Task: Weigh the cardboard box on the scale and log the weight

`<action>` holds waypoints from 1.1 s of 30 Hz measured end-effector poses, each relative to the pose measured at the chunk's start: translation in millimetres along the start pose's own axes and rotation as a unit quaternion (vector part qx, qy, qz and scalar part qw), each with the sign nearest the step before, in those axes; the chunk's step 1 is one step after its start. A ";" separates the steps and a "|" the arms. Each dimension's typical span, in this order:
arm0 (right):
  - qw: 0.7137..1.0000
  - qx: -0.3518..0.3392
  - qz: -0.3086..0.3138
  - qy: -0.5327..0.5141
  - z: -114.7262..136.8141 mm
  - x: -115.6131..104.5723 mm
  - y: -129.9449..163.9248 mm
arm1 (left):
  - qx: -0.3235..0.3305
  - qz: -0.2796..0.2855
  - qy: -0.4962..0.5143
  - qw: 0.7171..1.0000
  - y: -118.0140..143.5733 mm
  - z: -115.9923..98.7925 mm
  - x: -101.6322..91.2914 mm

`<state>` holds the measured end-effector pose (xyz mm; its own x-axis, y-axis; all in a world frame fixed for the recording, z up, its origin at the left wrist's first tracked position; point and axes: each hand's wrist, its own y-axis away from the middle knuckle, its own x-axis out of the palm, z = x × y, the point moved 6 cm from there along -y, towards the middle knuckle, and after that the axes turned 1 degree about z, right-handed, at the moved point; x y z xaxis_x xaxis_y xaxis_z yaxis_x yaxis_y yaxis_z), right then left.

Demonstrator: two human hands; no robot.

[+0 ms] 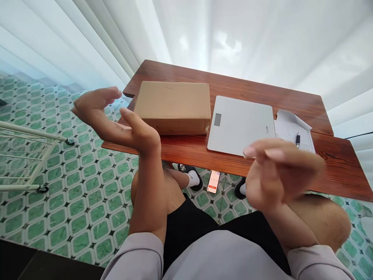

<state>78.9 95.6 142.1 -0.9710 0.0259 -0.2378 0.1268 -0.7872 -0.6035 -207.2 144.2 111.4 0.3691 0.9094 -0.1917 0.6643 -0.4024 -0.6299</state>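
Observation:
My left hand is raised in the air to the left of a closed cardboard box. Its fingers are bent and stand apart from the thumb, with nothing in them. Over the table's front edge, my right hand hovers near the lower right corner of a flat white scale. Motion blurs this hand; its fingers curl loosely and no object shows in them. The scale has a small grey display and lies beside the box. Right of it are paper sheets with a curled corner, and a black pen on top.
The brown wooden table stands before my knees, with white curtains behind it. A phone with a lit screen lies below the table, between my feet. At the left, a white wheeled rack stands on green tiles.

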 end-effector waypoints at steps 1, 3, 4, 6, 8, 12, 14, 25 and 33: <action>0.996 -0.015 -0.084 -0.005 -4.1 -3.9 -11.1 | -0.020 0.023 0.005 1.000 -2.9 3.5 1.3; 0.996 0.010 -0.084 0.000 -18.6 8.6 -28.8 | -0.030 0.041 0.043 0.998 -8.8 5.2 1.6; 0.997 0.030 -0.064 0.004 -27.6 16.6 -34.4 | -0.023 0.031 0.066 0.997 -12.2 4.3 -0.1; 0.997 0.071 -0.019 0.015 -47.9 32.0 -39.4 | -0.013 0.015 0.096 0.995 -19.2 4.2 -1.7; 0.994 0.106 0.020 0.016 -69.5 44.8 -39.7 | -0.026 0.037 0.106 0.993 -25.8 10.6 2.6; 0.983 0.171 0.065 -0.007 -105.2 63.8 -38.5 | -0.086 0.138 0.127 0.978 -31.3 36.0 16.4; 0.975 0.206 0.080 -0.023 -116.0 71.0 -38.5 | -0.118 0.164 0.118 0.972 -29.8 49.4 18.5; 0.965 0.241 0.109 -0.009 -121.7 85.0 -42.2 | -0.153 0.247 0.063 0.955 -18.5 71.2 22.1; 0.960 0.261 0.098 0.011 -125.3 87.3 -39.9 | -0.148 0.290 -0.095 0.941 -14.0 61.5 18.5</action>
<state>14.5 206.4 50.0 -0.9334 -0.1466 -0.3274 0.1831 -0.9796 -0.0834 -249.6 173.1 70.4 0.6213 0.5190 -0.5871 0.5492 -0.8228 -0.1463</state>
